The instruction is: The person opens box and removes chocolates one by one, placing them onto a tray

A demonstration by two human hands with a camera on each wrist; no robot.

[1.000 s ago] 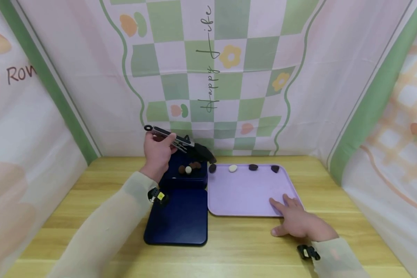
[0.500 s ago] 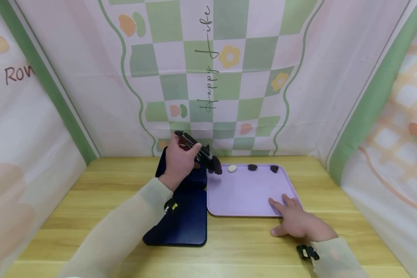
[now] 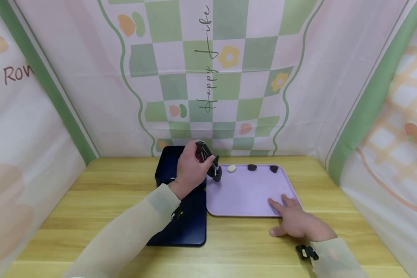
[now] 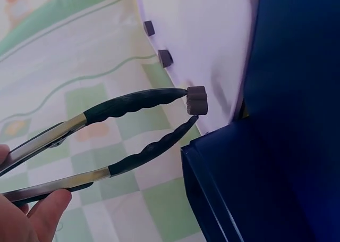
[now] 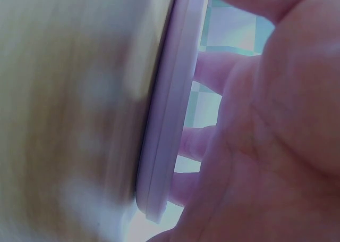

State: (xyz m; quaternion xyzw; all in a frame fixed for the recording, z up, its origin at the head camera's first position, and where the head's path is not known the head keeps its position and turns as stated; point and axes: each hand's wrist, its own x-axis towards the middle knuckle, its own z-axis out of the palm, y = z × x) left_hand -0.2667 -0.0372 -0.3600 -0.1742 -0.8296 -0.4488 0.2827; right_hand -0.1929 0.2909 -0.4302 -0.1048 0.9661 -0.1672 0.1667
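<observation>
In the head view my left hand (image 3: pixel 192 168) grips a pair of tongs (image 3: pixel 208 154) over the left edge of the lilac tray (image 3: pixel 244 197). Between the black tong tips sits a dark brown, chocolate-like piece (image 4: pixel 197 100), raised above the tray in the left wrist view. Along the tray's far edge lie a white oval piece (image 3: pixel 231 168) and two dark pieces, one rounded (image 3: pixel 252 167) and one pointed (image 3: pixel 273 168). My right hand (image 3: pixel 293 220) rests with spread fingers on the tray's near right corner. In the right wrist view its fingers reach over the tray's rim (image 5: pixel 170 103).
A navy box (image 3: pixel 166 158) stands left of the tray, its inside mostly hidden by my left hand. In front of it a flat navy lid (image 3: pixel 192 233) lies on the wooden table (image 3: pixel 243 247). A printed curtain (image 3: pixel 229 96) closes off the back.
My left hand has moved right and toward me with the tongs, from above the navy box to the tray's left edge. The right hand stays in place.
</observation>
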